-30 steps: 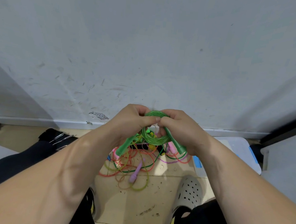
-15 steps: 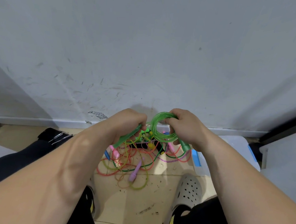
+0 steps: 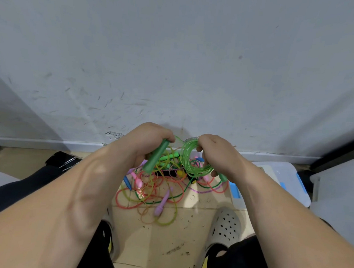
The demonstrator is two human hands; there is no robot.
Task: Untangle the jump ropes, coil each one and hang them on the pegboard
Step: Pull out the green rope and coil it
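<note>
Head camera looks down: the left grip point(image 3: 150, 141) is curled tight round a green handle point(image 3: 156, 158), and the right grip point(image 3: 216, 155) pinches the green rope coil point(image 3: 193, 161) just beside it. Below both grips, the tangled rope pile point(image 3: 157, 192) lies on the floor point(image 3: 164, 248)

rope pile point(image 3: 157, 187) on floor, before wall point(image 3: 177, 60) | bin point(image 3: 288, 179) right

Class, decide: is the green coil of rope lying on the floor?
No, the right hand grips the green coil in the air above the tangled ropes.
</note>
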